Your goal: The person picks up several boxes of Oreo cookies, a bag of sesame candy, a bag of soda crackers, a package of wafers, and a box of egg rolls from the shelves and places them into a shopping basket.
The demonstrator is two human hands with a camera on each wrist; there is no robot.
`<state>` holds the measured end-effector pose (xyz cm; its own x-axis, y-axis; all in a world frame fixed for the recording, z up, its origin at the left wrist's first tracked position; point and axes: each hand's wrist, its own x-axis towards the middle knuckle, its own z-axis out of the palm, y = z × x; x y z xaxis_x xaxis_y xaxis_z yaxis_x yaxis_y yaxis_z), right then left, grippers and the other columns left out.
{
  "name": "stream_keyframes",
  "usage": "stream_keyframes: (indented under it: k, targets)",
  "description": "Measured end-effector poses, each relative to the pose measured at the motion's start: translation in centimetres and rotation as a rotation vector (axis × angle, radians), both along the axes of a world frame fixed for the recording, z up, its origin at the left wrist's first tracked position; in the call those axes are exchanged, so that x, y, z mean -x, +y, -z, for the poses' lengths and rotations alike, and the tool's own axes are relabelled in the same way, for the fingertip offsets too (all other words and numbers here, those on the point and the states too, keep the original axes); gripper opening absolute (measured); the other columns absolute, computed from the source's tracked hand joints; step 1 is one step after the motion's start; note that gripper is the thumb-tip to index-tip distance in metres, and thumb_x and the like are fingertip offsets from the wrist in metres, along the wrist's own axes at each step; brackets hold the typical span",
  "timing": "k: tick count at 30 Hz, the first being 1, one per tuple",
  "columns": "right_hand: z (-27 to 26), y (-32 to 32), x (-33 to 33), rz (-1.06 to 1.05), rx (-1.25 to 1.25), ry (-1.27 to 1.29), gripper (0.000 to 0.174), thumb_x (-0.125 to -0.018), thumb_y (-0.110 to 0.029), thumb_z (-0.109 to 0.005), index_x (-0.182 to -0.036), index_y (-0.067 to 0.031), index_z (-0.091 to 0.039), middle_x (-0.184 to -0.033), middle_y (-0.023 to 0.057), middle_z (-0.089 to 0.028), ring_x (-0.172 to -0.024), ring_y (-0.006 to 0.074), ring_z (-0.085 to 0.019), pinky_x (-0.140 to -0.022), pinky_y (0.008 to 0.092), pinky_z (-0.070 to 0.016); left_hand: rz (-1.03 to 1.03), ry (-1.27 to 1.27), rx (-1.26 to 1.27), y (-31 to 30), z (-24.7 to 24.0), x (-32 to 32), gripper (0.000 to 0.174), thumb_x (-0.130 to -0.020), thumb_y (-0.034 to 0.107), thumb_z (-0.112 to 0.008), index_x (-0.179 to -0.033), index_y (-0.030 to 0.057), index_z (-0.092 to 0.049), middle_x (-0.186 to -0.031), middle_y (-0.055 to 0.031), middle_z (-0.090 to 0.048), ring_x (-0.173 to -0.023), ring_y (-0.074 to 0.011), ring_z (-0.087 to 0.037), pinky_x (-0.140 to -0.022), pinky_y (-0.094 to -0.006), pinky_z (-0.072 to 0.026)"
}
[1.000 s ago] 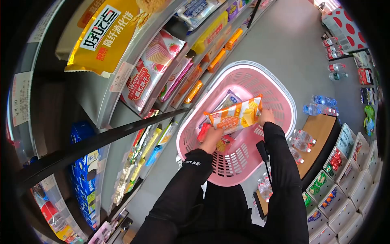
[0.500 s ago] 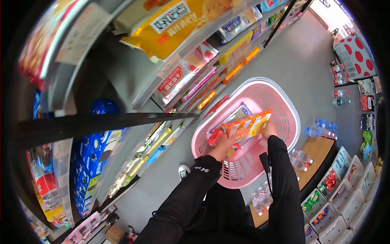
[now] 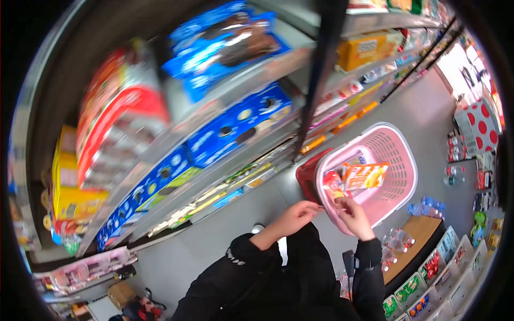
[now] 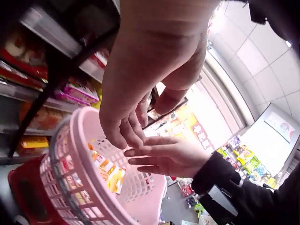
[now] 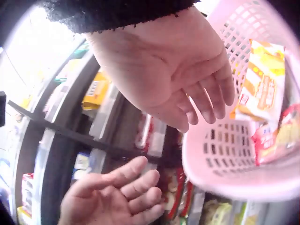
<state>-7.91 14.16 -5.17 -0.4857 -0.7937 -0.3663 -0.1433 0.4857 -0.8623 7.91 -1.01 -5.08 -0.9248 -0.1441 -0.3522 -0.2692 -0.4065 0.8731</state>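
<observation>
A pink basket (image 3: 395, 200) with slotted walls stands in front of the person. Inside it lies an orange and white packet of wafer biscuits (image 3: 369, 175), beside a red packet (image 3: 332, 184). The right hand (image 3: 354, 218) is over the basket's near rim, fingers relaxed and holding nothing. Left of it, the left hand (image 3: 294, 218) is just outside the rim, its fingers loosely bent and also without anything in them. In the left wrist view the fingertips of both hands overlap. The right wrist view shows the right palm next to the basket.
Shelves run along the left, with blue boxes (image 3: 235, 125), a blue snack packet (image 3: 227, 48) and a red-topped pack (image 3: 126, 123). Something red (image 3: 306, 179) stands against the basket's left side. At right are a wooden bench (image 3: 399, 262), water bottles (image 3: 399, 239) and white bins of sweets (image 3: 428, 267).
Both hands have let go of the wafer packet, which now lies in the basket, and have drawn back toward the body. The head view has swung left, showing more shelf.
</observation>
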Motion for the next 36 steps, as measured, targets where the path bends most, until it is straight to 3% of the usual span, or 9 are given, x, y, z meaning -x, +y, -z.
stream_keyframes:
  k: [2, 6, 10, 13, 17, 25, 29, 32, 36]
  targets:
    - [-1.6, -1.1, -4.0, -0.071, 0.073, -0.231, 0.029, -0.077, 0.000, -0.048, -0.106, 0.0005, -0.044, -0.094, 0.0038, -0.052, -0.087, 0.0089, -0.049, -0.076, 0.0217, -0.0396, -0.120, -0.085, 0.057, -1.4, -1.8, -5.9, 0.029, -0.081, 0.009, -0.042, -0.109, 0.0018, -0.043, -0.096, -0.0097, -0.053, -0.088, -0.0140, -0.051, -0.078, -0.0266, -0.0400]
    - [-4.5, -4.4, -11.5, -0.183, 0.089, -0.353, 0.030, -0.076, -0.001, -0.050, -0.106, 0.0003, -0.044, -0.098, 0.0044, -0.051, -0.087, 0.0091, -0.049, -0.077, 0.0214, -0.0396, -0.293, -0.212, 0.073, -3.2, -2.4, -17.4, 0.029, -0.081, 0.010, -0.042, -0.110, 0.0029, -0.043, -0.098, -0.0090, -0.053, -0.087, -0.0146, -0.051, -0.078, -0.0263, -0.0400]
    - [-5.0, -6.7, -17.5, -0.319, 0.157, -0.343, 0.030, -0.076, -0.004, -0.052, -0.105, 0.0011, -0.045, -0.097, 0.0060, -0.052, -0.085, 0.0105, -0.050, -0.076, 0.0228, -0.0405, -0.517, -0.298, 0.021, -3.5, -4.1, -25.9, 0.029, -0.081, 0.010, -0.042, -0.110, 0.0032, -0.043, -0.098, -0.0095, -0.053, -0.088, -0.0158, -0.052, -0.079, -0.0268, -0.0399]
    - [-6.8, -8.3, -21.4, -0.431, 0.149, -0.285, 0.030, -0.075, -0.006, -0.054, -0.103, 0.0017, -0.046, -0.097, 0.0079, -0.053, -0.083, 0.0124, -0.052, -0.076, 0.0242, -0.0410, -0.706, -0.228, -0.047, -3.0, -5.5, -30.4, 0.029, -0.081, 0.010, -0.042, -0.109, 0.0018, -0.042, -0.098, -0.0104, -0.052, -0.088, -0.0164, -0.052, -0.080, -0.0275, -0.0398]
    - [-7.2, -9.4, -25.5, -0.534, 0.164, -0.241, 0.029, -0.076, -0.009, -0.054, -0.102, 0.0015, -0.047, -0.096, 0.0089, -0.054, -0.083, 0.0136, -0.052, -0.075, 0.0254, -0.0418, -0.790, -0.146, -0.038, -2.5, -5.3, -34.7, 0.030, -0.080, 0.010, -0.041, -0.108, 0.0019, -0.043, -0.098, -0.0104, -0.053, -0.088, -0.0173, -0.052, -0.079, -0.0277, -0.0399]
    - [-6.4, -9.9, -26.9, -0.680, 0.181, -0.157, 0.030, -0.077, -0.015, -0.054, -0.101, 0.0018, -0.048, -0.089, 0.0104, -0.055, -0.079, 0.0157, -0.052, -0.072, 0.0264, -0.0421, -0.920, -0.144, -0.088, -1.3, -4.6, -37.3, 0.026, -0.082, 0.009, -0.043, -0.106, -0.0001, -0.043, -0.094, -0.0140, -0.054, -0.084, -0.0211, -0.055, -0.075, -0.0291, -0.0435]
    - [-2.6, -10.9, -23.7, -0.633, 0.145, -0.281, 0.030, -0.076, -0.013, -0.052, -0.102, 0.0017, -0.047, -0.089, 0.0079, -0.055, -0.082, 0.0138, -0.052, -0.074, 0.0256, -0.0415, -0.851, -0.227, -0.107, -1.6, -4.5, -35.2, 0.025, -0.080, 0.007, -0.042, -0.104, 0.0004, -0.045, -0.095, -0.0128, -0.054, -0.084, -0.0192, -0.055, -0.074, -0.0265, -0.0429]
    - [2.0, -12.6, -19.6, -0.464, 0.003, -0.456, 0.029, -0.076, -0.010, -0.052, -0.104, -0.0022, -0.047, -0.088, 0.0032, -0.055, -0.079, 0.0095, -0.053, -0.069, 0.0214, -0.0420, -0.803, -0.258, -0.106, -2.6, -4.1, -32.5, 0.024, -0.082, 0.009, -0.043, -0.104, -0.0006, -0.045, -0.094, -0.0136, -0.054, -0.083, -0.0210, -0.055, -0.074, -0.0285, -0.0436]
    - [6.5, -15.7, -14.0, -0.051, -0.084, -0.750, 0.023, -0.077, -0.014, -0.053, -0.098, -0.0072, -0.049, -0.086, 0.0018, -0.055, -0.076, 0.0103, -0.053, -0.064, 0.0217, -0.0425, -0.715, -0.284, -0.070, -4.3, -3.1, -27.6, 0.025, -0.081, 0.008, -0.040, -0.105, 0.0008, -0.045, -0.095, -0.0127, -0.054, -0.084, -0.0187, -0.054, -0.074, -0.0264, -0.0428]
